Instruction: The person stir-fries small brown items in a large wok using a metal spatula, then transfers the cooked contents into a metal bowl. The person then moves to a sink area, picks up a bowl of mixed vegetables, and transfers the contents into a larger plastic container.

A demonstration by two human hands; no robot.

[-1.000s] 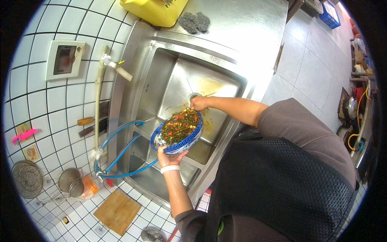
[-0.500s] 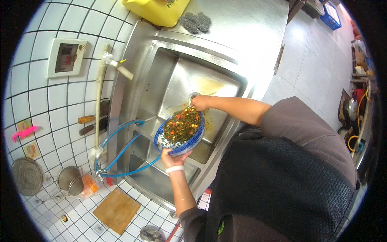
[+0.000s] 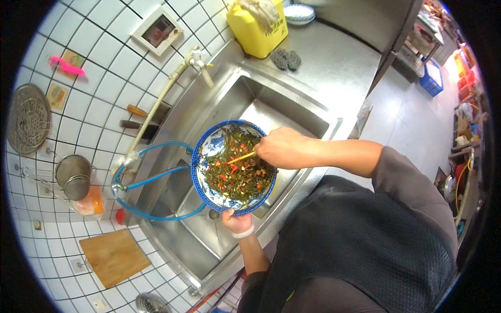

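My left hand [image 3: 234, 221] holds the near rim of a blue-and-white patterned bowl [image 3: 207, 151] over a steel double sink [image 3: 245, 99]. Chopped dark greens with red and orange bits [image 3: 237, 175] fill the bowl. Over the bowl's right rim, my right hand [image 3: 282, 148] grips light wooden chopsticks [image 3: 240, 157], their tips in the food.
A tap [image 3: 201, 65] on a pale pipe and a looped blue hose [image 3: 151, 180] sit at the sink's left. A yellow jug [image 3: 257, 26] and two scouring pads [image 3: 286, 59] stand on the counter behind. Strainers [image 3: 73, 176], a wooden board [image 3: 115, 256] and knives [image 3: 143, 118] are along the tiled wall.
The view has drawn closer and shifted. The bowl has come up nearer to me, and my right hand now works chopsticks inside it.
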